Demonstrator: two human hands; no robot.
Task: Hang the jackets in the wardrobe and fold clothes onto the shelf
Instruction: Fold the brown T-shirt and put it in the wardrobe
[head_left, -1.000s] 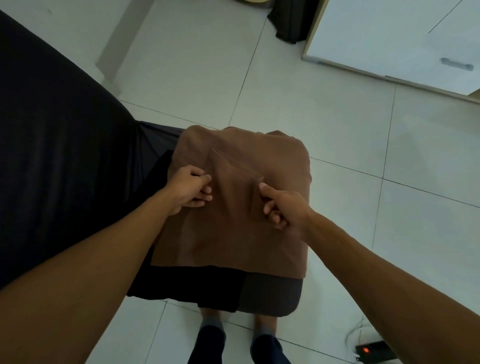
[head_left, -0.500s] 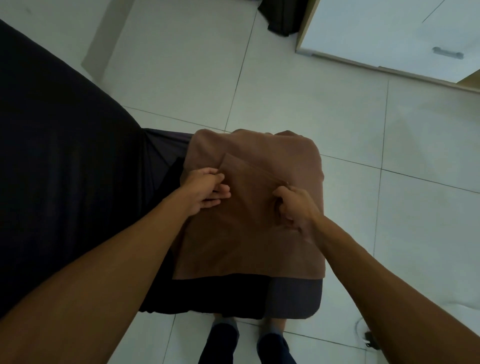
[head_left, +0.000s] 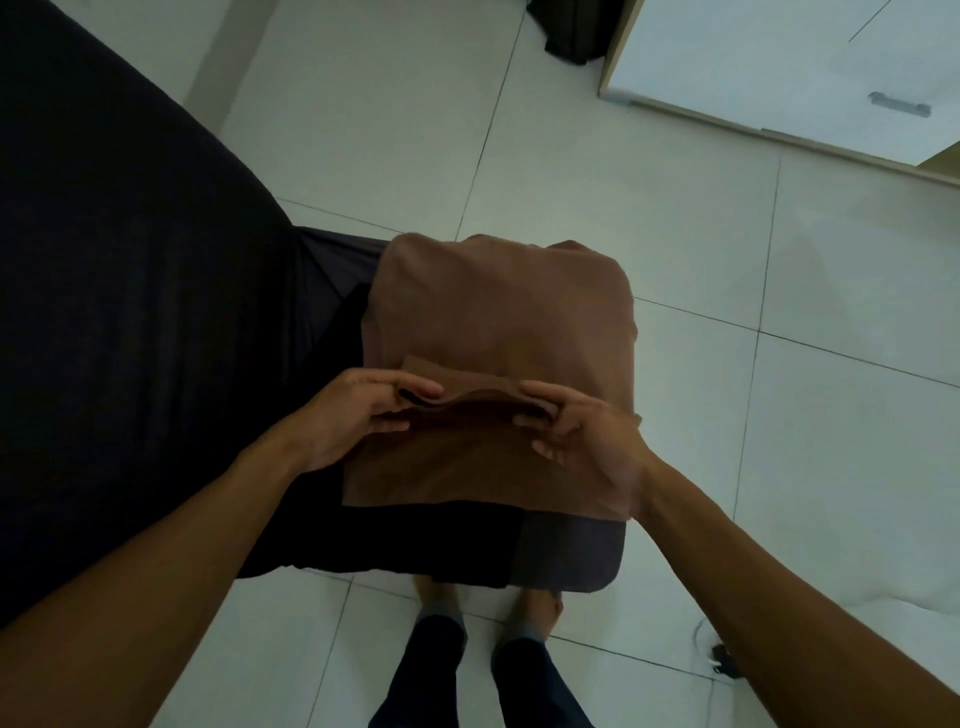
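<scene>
While our left hand (head_left: 358, 415) and right hand (head_left: 576, 431) pinch the brown garment (head_left: 498, 312) between them at its folded edge, uneven tension could skew the fold or drag it off its dark support.

Single head-worn wide-angle view, looking steeply down, close over both forearms, tiled floor (head_left: 597, 171) below

Both hands have slid toward 6 o'clock along the brown garment (head_left: 498, 312) since 1 second ago. The left hand (head_left: 358, 415) and right hand (head_left: 582, 431), earlier closed fists pressing the cloth, now pinch a raised fold (head_left: 467, 397) between thumbs and fingers, lifting its edge off the layer beneath.
</scene>
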